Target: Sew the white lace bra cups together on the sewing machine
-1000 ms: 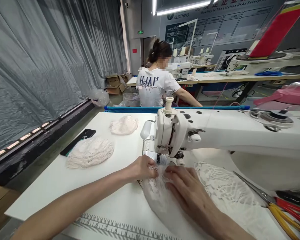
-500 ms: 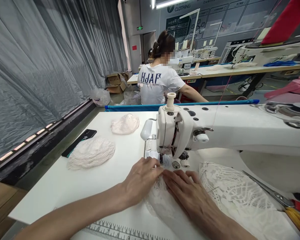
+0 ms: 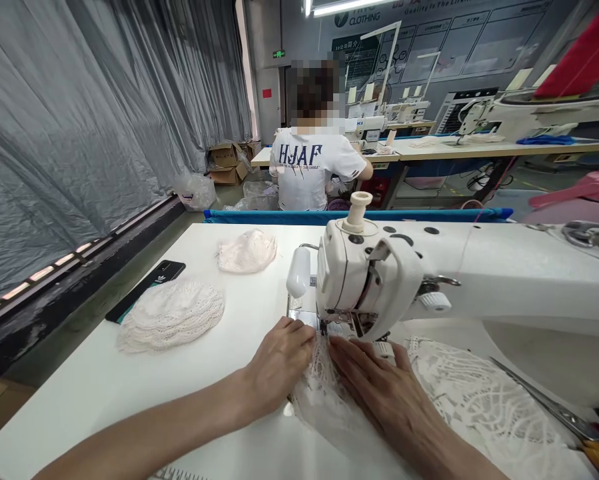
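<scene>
A piece of sheer white lace fabric point(image 3: 322, 393) runs under the needle area of a white sewing machine point(image 3: 359, 280). My left hand point(image 3: 282, 360) is closed on the fabric's left edge, its fingers curled just in front of the presser foot. Over the right side of the same lace lies my right hand point(image 3: 379, 380), fingers stretched flat towards the needle. Lace shows in the narrow gap between both hands. The fingertips of the right hand are partly hidden by the machine head.
Stacked lace cups point(image 3: 174, 313) and a single cup point(image 3: 248, 251) lie left, beside a black phone point(image 3: 166, 271). On the right are patterned lace point(image 3: 484, 393) and scissors point(image 3: 544, 400). A ruler point(image 3: 179, 474) shows at the bottom edge. A co-worker point(image 3: 302, 160) sits beyond the table.
My fingertips, close together before, now stand apart with lace showing between them. The view has shifted, and most of the ruler has left it. The co-worker's outstretched arm has drawn in.
</scene>
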{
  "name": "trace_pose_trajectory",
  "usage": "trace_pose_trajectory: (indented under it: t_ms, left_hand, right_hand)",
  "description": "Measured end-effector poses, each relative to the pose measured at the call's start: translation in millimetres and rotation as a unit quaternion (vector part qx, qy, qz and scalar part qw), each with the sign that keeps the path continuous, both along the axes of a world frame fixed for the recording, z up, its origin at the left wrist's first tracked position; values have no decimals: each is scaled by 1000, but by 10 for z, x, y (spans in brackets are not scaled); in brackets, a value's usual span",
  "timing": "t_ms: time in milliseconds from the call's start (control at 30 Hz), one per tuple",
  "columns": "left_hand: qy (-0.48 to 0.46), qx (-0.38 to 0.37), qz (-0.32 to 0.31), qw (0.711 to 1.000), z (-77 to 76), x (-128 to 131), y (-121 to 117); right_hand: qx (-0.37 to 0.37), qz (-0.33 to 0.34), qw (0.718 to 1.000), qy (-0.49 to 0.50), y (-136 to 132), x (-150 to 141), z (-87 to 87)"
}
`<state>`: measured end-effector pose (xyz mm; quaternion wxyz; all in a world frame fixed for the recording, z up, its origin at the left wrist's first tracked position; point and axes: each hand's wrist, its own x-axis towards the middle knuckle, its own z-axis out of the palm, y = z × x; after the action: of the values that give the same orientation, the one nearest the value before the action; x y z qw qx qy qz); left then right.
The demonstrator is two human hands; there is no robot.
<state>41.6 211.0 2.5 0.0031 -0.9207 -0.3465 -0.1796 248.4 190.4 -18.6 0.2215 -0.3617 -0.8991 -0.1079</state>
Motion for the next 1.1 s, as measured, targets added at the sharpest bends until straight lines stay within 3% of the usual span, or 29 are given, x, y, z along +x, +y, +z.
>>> trace_pose_trajectory:
  t_ms: [433, 600, 800, 933, 1100]
  left_hand:
    - [-17, 11, -14, 1000, -30, -10, 99]
    - [-8, 30, -16, 999, 9, -30, 37]
    - [-57, -20, -100, 993, 42, -68, -259]
    - [-61, 14, -81, 995, -24, -76, -422]
    - [-126, 20, -68, 990, -51, -66, -405]
  right_hand:
    - [-26, -23, 999, -28, 81, 31, 23]
    - [-67, 43, 997, 1, 12, 88, 164]
    - [-120, 154, 980, 48, -169, 79, 262]
    - [-119, 156, 980, 45, -251, 24, 236]
    - [-120, 145, 978, 88, -257, -14, 224]
